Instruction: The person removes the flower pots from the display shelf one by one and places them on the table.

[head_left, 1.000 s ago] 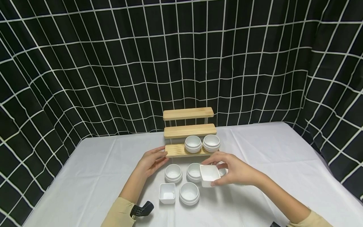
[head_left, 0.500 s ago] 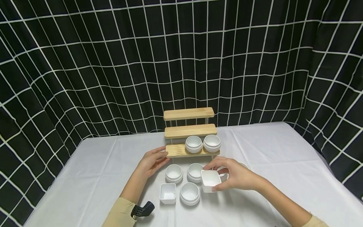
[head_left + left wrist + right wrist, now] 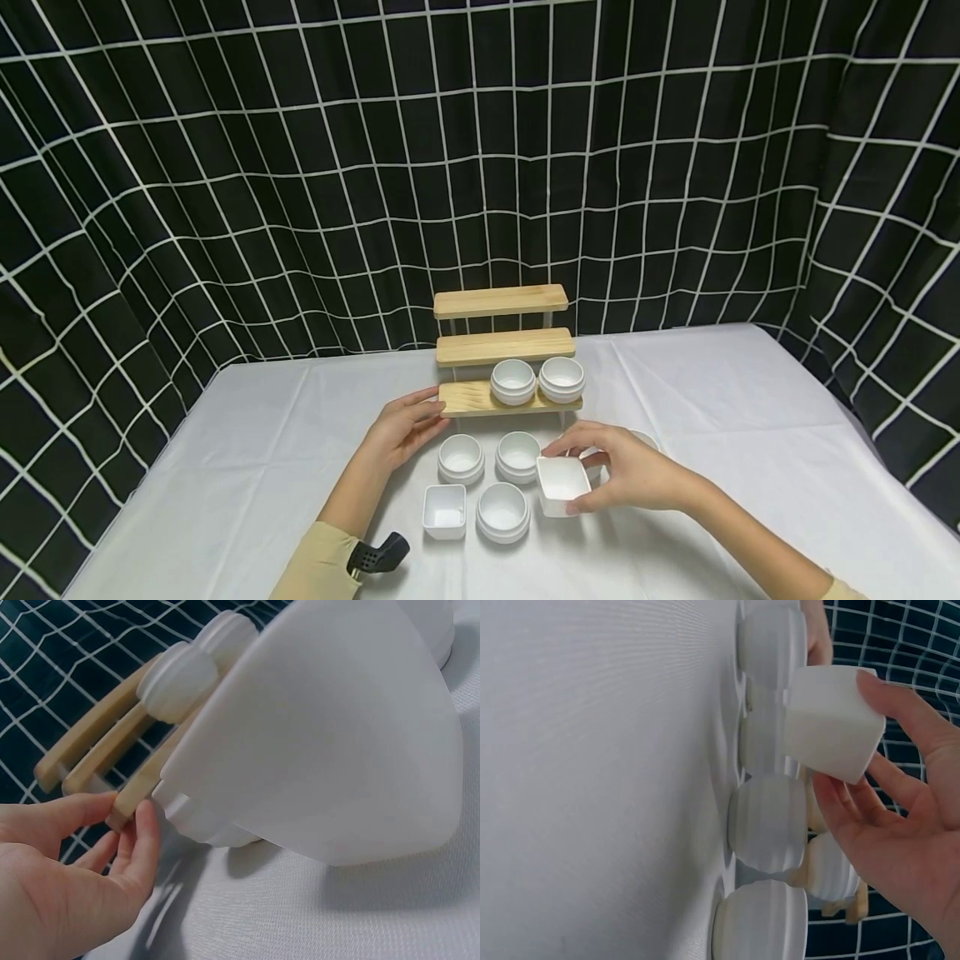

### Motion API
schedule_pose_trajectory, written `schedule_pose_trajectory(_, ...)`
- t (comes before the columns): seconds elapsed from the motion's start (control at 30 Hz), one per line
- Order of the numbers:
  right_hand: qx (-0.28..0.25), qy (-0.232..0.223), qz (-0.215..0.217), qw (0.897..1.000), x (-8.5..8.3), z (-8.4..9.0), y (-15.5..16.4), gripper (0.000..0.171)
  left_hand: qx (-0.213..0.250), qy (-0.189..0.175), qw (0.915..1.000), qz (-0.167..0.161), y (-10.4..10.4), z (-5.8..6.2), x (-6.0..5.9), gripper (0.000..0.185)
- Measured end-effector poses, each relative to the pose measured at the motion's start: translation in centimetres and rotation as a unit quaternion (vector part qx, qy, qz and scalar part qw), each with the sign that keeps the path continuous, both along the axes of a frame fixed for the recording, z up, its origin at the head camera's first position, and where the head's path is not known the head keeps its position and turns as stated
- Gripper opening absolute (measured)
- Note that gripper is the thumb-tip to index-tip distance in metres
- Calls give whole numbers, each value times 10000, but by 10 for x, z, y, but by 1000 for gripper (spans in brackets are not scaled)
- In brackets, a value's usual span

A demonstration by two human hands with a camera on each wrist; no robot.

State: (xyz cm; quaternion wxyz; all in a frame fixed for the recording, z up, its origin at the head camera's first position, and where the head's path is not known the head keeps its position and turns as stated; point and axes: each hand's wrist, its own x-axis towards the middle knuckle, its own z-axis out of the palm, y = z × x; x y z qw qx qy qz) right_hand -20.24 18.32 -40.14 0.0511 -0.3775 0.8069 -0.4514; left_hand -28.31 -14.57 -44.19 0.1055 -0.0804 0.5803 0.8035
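My right hand (image 3: 588,477) grips a small square white cup (image 3: 558,486) by its rim and side, low over the white tablecloth; in the right wrist view the square cup (image 3: 829,724) sits between thumb and fingers (image 3: 900,825). My left hand (image 3: 408,425) rests with relaxed fingers against the left end of the bottom tier of a three-tier wooden shelf (image 3: 502,348). The left wrist view shows those fingertips (image 3: 142,825) touching the plank end (image 3: 124,810). Two round white bowls (image 3: 513,381) (image 3: 561,377) stand on the bottom tier.
On the cloth before the shelf stand three round white bowls (image 3: 460,457) (image 3: 517,454) (image 3: 502,511) and another square cup (image 3: 444,510). One more bowl (image 3: 647,437) peeks from behind my right hand. A black grid curtain (image 3: 225,208) surrounds the table.
My right hand has lowered the square cup toward the cloth and brought it slightly nearer to me. The left hand has stayed at the shelf's end.
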Motion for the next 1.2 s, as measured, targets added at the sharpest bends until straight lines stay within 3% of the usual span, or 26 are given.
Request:
schedule_pose_trajectory(0.63, 95, -180, 21, 9998, 3, -7, 0, 57, -112, -3, 9999, -5, -1, 2, 3, 49)
schedule_pose_trajectory(1.2, 108, 104, 185, 9997, 4, -13, -3, 54, 26, 19, 10000, -79, 1, 3, 4, 50)
